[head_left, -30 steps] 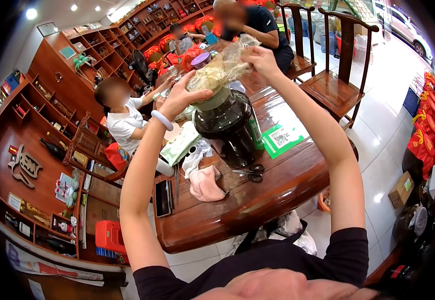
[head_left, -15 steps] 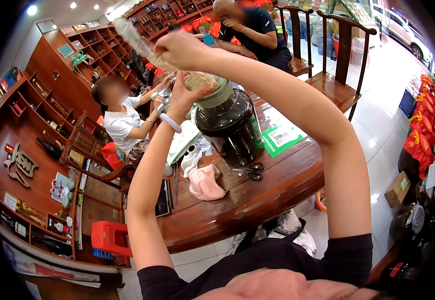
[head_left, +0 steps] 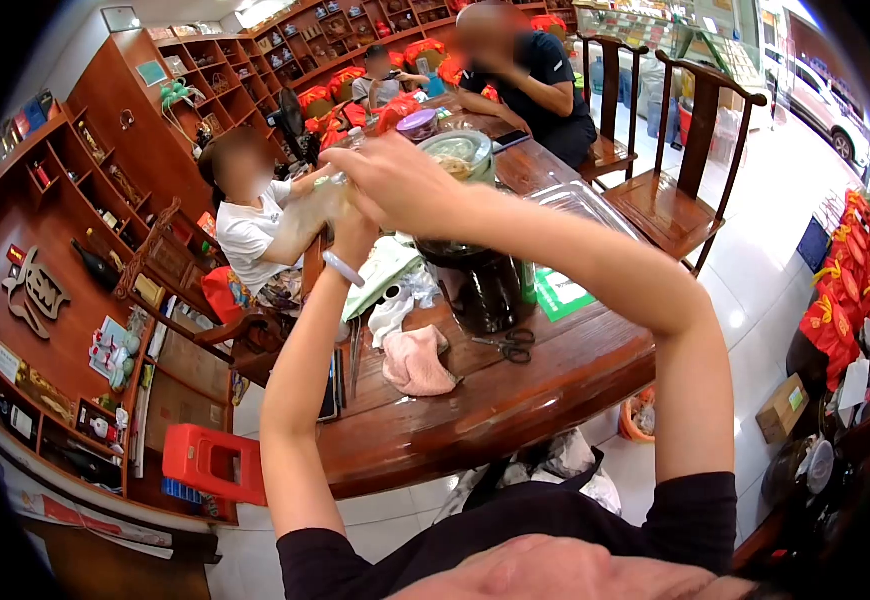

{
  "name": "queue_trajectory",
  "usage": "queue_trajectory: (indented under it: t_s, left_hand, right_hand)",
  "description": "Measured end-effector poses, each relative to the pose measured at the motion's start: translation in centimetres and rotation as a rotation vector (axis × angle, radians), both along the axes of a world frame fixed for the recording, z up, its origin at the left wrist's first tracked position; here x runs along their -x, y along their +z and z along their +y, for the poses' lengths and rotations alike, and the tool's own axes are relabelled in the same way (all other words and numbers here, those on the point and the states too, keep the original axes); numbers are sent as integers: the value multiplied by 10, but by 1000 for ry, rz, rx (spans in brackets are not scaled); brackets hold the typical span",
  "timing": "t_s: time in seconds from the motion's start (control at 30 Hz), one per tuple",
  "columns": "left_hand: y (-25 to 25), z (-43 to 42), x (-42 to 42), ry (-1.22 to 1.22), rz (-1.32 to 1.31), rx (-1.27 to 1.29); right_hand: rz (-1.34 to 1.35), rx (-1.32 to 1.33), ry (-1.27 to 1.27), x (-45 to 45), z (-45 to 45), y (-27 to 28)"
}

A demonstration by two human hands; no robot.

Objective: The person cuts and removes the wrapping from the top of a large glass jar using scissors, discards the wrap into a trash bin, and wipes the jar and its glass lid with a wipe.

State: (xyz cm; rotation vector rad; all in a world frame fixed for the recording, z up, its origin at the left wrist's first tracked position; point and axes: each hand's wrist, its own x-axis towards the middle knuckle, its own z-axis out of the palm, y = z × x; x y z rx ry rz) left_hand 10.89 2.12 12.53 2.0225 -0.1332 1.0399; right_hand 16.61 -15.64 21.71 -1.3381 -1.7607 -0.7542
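A large dark glass jar [head_left: 480, 285] stands on the wooden table, its wide mouth uncovered at the top, with pale material inside. Left of the jar, my right hand [head_left: 385, 180] crosses over with its fingers closed on a translucent plastic film [head_left: 310, 210], which is blurred. Just below it, my left hand [head_left: 355, 225] is mostly hidden behind the right one, so its fingers do not show clearly. Near the jar's base lie black scissors [head_left: 513, 346] and a pink cloth [head_left: 418, 362].
A phone [head_left: 330, 390] lies at the table's left edge, beside tweezers. A green-and-white card [head_left: 563, 295] is right of the jar. One person [head_left: 250, 225] sits left, another [head_left: 535, 90] at the far side. Wooden chairs [head_left: 675, 200] stand right.
The plastic film has come away from the jar's mouth and moved left and down with my right hand. My left hand has left the jar's neck and moved left.
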Motion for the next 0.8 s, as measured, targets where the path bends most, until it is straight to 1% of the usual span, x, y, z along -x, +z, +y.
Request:
queue_trajectory:
  t_s: [0.07,0.13,0.17,0.2,0.27,0.3,0.33,0.4,0.43,0.47,0.53,0.57,0.6,0.67,0.7,0.73,0.8]
  left_hand:
    - [7,-12,16,188,39,-325]
    - [22,-31,16,153,-112,-384]
    - [32,-45,24,168,-167,-520]
    - [27,-47,27,167,-113,-470]
    - [16,-51,27,172,-142,-453]
    - [13,-52,28,162,-155,-496]
    - [14,-59,28,102,-123,-422]
    - [17,-70,33,154,-90,-479]
    - [13,-67,31,179,-80,-439]
    - [13,-68,28,183,-84,-433]
    - [14,-77,21,134,-37,-139]
    - [13,-85,16,153,-61,-37]
    - [11,-91,13,151,-61,-33]
    - [7,-99,10,258,-35,-150]
    - [4,-103,5,250,-111,-125]
    - [1,-107,4,255,-113,-124]
    - [-6,-115,6,168,-60,176]
  right_hand:
    - [78,-43,136,8,-17,-27]
    - [-44,0,169,8,-38,-48]
    - [-7,-47,198,8,-46,-60]
    - [31,-95,228,8,-55,-69]
    - [148,-130,200,5,-77,-81]
    - [171,-149,149,0,-85,-88]
    - [197,-167,97,-6,-91,-95]
    - [257,-172,33,-16,-105,-105]
    - [395,-169,107,-15,-110,-108]
    - [390,-163,110,-17,-115,-111]
    - [329,-174,-131,-26,-124,-118]
    - [338,-168,-160,-32,-124,-125]
    - [336,-165,-163,-37,-125,-133]
    - [659,-12,-48,-45,-128,-150]
    - [644,-23,-19,-49,-130,-155]
    - [642,-20,-16,-53,-135,-159]
    - [953,-82,48,-59,-144,-160]
